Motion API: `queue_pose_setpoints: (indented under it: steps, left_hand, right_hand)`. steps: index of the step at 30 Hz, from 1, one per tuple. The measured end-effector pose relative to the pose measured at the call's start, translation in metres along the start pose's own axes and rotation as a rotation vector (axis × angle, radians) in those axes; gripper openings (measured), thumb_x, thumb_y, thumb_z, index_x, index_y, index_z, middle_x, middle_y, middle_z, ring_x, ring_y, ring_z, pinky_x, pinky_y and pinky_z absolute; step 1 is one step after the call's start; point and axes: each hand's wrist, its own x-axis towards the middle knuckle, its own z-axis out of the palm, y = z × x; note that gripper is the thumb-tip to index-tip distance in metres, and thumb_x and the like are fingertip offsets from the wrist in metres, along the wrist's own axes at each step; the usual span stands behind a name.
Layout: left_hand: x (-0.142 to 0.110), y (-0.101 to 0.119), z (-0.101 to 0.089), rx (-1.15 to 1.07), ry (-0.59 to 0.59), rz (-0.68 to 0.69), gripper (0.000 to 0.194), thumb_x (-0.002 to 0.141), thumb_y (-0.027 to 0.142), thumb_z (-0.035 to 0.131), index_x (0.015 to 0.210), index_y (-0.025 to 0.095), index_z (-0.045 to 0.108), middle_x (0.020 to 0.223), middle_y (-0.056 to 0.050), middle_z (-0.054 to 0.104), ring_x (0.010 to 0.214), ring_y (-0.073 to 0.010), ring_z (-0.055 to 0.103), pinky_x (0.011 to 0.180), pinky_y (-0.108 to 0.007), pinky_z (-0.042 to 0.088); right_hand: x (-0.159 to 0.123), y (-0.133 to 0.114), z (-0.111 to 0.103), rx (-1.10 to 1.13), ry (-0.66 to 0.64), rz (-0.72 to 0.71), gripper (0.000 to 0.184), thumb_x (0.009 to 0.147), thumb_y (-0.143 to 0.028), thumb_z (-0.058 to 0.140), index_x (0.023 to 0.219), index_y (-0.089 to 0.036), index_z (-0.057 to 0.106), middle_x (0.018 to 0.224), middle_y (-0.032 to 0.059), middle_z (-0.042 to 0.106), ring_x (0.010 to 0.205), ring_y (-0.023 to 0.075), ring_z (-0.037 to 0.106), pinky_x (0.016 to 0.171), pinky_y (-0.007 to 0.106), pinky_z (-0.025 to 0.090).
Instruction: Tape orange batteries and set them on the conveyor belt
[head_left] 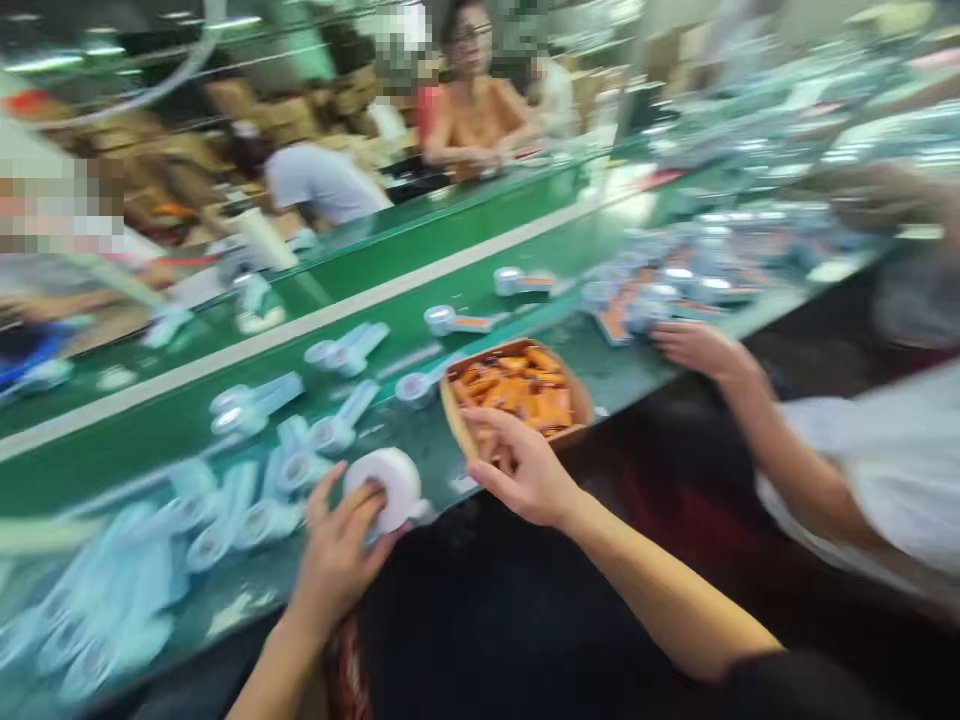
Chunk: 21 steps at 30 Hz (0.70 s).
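Near the belt's front edge, my left hand grips a white round-headed piece, its fingers over the disc; the lower part is hidden. My right hand reaches over the near-left side of an open cardboard box. Small orange pieces fill the box, too blurred to name. The index finger and thumb of that hand are spread apart, with nothing visible between them, while the other fingers curl over the box. Left of my left hand, several light-blue long-handled parts with round heads lie in a loose pile.
A green conveyor belt with a pale stripe runs diagonally past me. On the right, another person's hand touches a heap of round-headed parts with orange strips. Across the belt sits a person in an orange top.
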Motion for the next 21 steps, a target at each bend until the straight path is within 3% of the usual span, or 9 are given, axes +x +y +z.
queue_pose_setpoints:
  steps: [2,5,7,10,12,15,18,21]
  left_hand:
    - [-0.024,0.004,-0.024,0.090,0.036,-0.052,0.039,0.090,0.015,0.076,0.127,0.019,0.065,0.122,-0.012,0.074,0.144,-0.0379,0.052,0.116,-0.066,0.050]
    - [-0.025,0.007,-0.034,0.103,0.051,-0.037,0.049,0.087,0.002,0.069,0.133,0.017,0.063,0.123,-0.012,0.076,0.146,-0.0370,0.052,0.121,-0.068,0.046]
    - [-0.022,0.004,-0.033,0.089,0.057,-0.066,0.050,0.089,0.001,0.064,0.136,0.018,0.062,0.126,-0.012,0.075,0.148,-0.0378,0.050,0.121,-0.071,0.045]
    - [-0.026,-0.006,-0.027,0.067,0.066,-0.124,0.043,0.092,0.001,0.061,0.132,0.016,0.063,0.125,-0.014,0.074,0.153,-0.0415,0.044,0.117,-0.071,0.051]
    - [-0.033,-0.011,-0.020,0.060,0.080,-0.143,0.040,0.092,0.000,0.061,0.129,0.015,0.064,0.123,-0.015,0.074,0.153,-0.0425,0.045,0.115,-0.070,0.054]
    - [-0.038,-0.011,-0.010,0.047,0.123,-0.165,0.044,0.089,-0.002,0.063,0.129,0.016,0.065,0.122,-0.014,0.074,0.150,-0.0417,0.049,0.115,-0.069,0.055]
    - [-0.033,-0.005,-0.002,0.020,0.124,-0.177,0.047,0.086,-0.005,0.063,0.129,0.015,0.065,0.122,-0.013,0.074,0.148,-0.0414,0.050,0.115,-0.067,0.056]
    - [-0.027,0.001,0.003,0.006,0.087,-0.155,0.043,0.088,-0.006,0.061,0.127,0.013,0.064,0.120,-0.013,0.074,0.146,-0.0398,0.053,0.116,-0.067,0.055]
  right_hand:
    - [-0.008,-0.002,0.017,0.170,-0.298,0.176,0.069,0.090,-0.046,0.081,0.149,-0.020,0.056,0.118,0.0105,0.078,0.071,0.0144,0.070,0.060,0.025,0.055]
    - [-0.025,-0.013,0.039,0.211,-0.597,0.318,0.036,0.096,-0.050,0.073,0.107,-0.016,0.077,0.090,0.0051,0.079,0.063,0.0122,0.066,0.059,0.022,0.049]
    - [-0.033,-0.015,0.045,0.138,-0.731,0.296,0.037,0.103,-0.044,0.066,0.083,-0.016,0.079,0.074,0.0026,0.077,0.064,0.0126,0.067,0.062,0.021,0.048]
    - [-0.024,-0.013,0.035,-0.122,-0.925,0.081,0.031,0.100,-0.042,0.073,0.081,-0.018,0.081,0.069,0.0006,0.076,0.064,0.0138,0.068,0.061,0.022,0.045]
    - [-0.003,-0.010,0.018,-0.377,-0.859,-0.023,0.027,0.098,-0.045,0.075,0.091,-0.020,0.083,0.077,0.0025,0.078,0.071,0.0164,0.071,0.065,0.024,0.045]
    - [0.039,-0.004,-0.004,-0.801,-0.647,-0.007,0.026,0.103,-0.042,0.068,0.102,-0.020,0.082,0.098,0.0088,0.080,0.093,0.0228,0.074,0.076,0.027,0.049]
    - [0.067,0.008,-0.009,-1.125,-0.777,-0.014,0.019,0.099,-0.030,0.069,0.100,-0.017,0.083,0.110,0.0139,0.077,0.102,0.0286,0.073,0.077,0.031,0.052]
    - [0.075,0.019,-0.007,-1.198,-0.897,-0.088,0.020,0.099,-0.017,0.063,0.103,-0.013,0.082,0.116,0.0186,0.073,0.109,0.0308,0.072,0.084,0.034,0.055]
